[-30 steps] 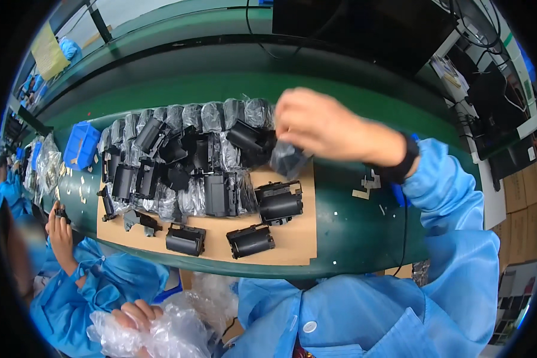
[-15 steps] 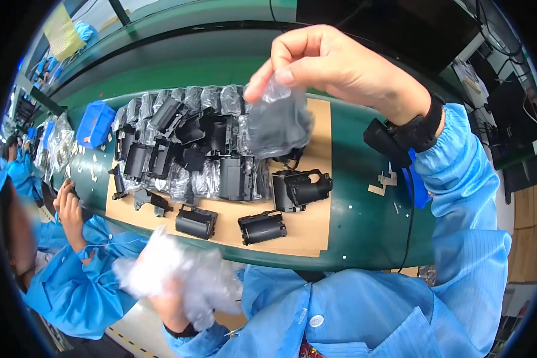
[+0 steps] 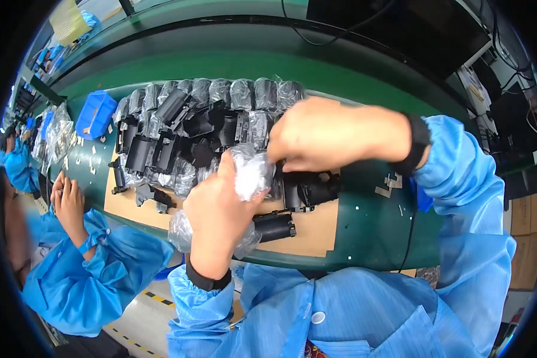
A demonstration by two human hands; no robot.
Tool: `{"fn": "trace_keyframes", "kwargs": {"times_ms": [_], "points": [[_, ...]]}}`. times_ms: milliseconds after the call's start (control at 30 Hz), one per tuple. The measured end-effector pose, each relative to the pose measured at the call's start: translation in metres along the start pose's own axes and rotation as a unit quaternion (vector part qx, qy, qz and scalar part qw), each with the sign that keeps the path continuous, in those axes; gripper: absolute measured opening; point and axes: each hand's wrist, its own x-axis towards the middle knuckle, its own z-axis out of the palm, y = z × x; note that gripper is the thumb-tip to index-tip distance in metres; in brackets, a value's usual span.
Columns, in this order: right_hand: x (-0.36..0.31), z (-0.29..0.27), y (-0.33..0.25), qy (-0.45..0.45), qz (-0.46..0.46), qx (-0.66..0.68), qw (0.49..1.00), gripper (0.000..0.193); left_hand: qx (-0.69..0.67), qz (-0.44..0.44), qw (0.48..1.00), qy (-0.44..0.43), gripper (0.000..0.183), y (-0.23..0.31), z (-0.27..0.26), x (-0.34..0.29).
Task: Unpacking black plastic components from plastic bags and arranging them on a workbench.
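Note:
My left hand (image 3: pixel 218 206) is closed around a clear plastic bag (image 3: pixel 250 176), its index finger stretched along the bag and more crumpled film hanging below the palm. Just right of it, my right hand (image 3: pixel 316 134) reaches over the cardboard sheet (image 3: pixel 319 230) with curled fingers close to the bag; what they grip is hidden. Below that hand lies a black plastic housing (image 3: pixel 310 191), partly covered. A second black housing (image 3: pixel 274 227) rests nearer to me, beside the left hand. Loose black housings (image 3: pixel 140 154) lie on top of rows of bagged black parts (image 3: pixel 241 94).
The green table (image 3: pixel 376 232) carries a blue bin (image 3: pixel 95 114) at the left and small pale scraps (image 3: pixel 389 185) at the right. A black cable (image 3: pixel 410 230) hangs over its near edge. At my left, a co-worker's hand (image 3: pixel 68 206) is close to the table edge.
My right hand has come down from its raised place; the bagged black part it held up no longer shows in it. My left hand has moved up and right over the table with the clear bag.

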Motion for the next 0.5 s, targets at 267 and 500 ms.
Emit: {"fn": "trace_keyframes", "kwargs": {"times_ms": [267,500], "points": [[0.011,0.044,0.001,0.052,-0.050,-0.208,0.975,0.016,-0.385,-0.180,0.905,-0.022,0.037,-0.025,0.001,-0.013],[0.022,0.070,-0.014,0.040,-0.091,-0.258,0.961,0.016,-0.454,-0.192,0.870,0.006,0.030,-0.026,-0.003,-0.019]]}}
